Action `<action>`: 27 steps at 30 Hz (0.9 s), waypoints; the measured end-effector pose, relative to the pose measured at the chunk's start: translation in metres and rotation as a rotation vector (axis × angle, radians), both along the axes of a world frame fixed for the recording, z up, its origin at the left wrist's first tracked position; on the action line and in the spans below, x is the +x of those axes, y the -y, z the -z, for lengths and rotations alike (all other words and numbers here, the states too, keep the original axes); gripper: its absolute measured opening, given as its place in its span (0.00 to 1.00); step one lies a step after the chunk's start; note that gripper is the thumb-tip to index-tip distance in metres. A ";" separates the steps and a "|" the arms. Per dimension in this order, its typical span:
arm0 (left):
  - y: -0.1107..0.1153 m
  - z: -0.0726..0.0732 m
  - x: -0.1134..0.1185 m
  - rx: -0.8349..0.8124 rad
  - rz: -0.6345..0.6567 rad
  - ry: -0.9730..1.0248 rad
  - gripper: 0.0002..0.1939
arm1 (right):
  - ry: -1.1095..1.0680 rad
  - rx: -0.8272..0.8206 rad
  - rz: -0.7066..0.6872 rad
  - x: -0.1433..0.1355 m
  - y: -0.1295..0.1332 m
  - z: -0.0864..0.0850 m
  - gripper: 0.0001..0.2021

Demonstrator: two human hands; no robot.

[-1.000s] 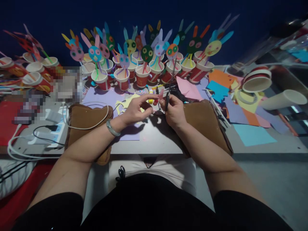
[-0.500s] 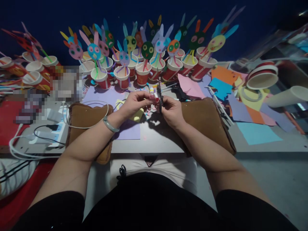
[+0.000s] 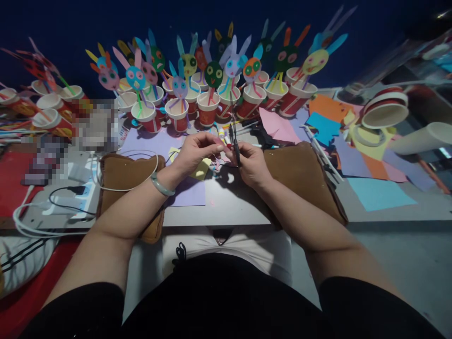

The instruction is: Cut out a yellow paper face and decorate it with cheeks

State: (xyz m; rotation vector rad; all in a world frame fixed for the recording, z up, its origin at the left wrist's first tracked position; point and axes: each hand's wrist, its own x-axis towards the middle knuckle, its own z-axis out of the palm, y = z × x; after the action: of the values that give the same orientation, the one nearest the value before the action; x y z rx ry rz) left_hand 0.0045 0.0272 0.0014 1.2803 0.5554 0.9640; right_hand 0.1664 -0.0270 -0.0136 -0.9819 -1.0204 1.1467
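Left hand: thumb and forefinger pinched on a small pinkish paper piece, exact shape too small to tell. Right hand: gripping black scissors, blades pointing to 12 o'clock, the paper piece just beside them at 9. Whether the blades meet: cannot tell. Both hands above the tabletop, forearms over brown pads. From the scissors: red paper cups crowded around 12, rabbit faces rising from them; pink sheet at 2; light blue sheet between 3 and 4; yellow scrap near 8.
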 end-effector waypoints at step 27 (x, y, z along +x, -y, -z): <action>0.004 -0.003 0.003 -0.013 0.030 -0.108 0.18 | 0.062 0.065 0.046 0.002 0.000 0.001 0.19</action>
State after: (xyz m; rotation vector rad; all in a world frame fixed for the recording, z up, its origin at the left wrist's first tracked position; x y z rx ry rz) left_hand 0.0072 0.0236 0.0042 1.3306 0.6233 0.8687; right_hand 0.1686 -0.0269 -0.0149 -0.9893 -1.0729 1.0445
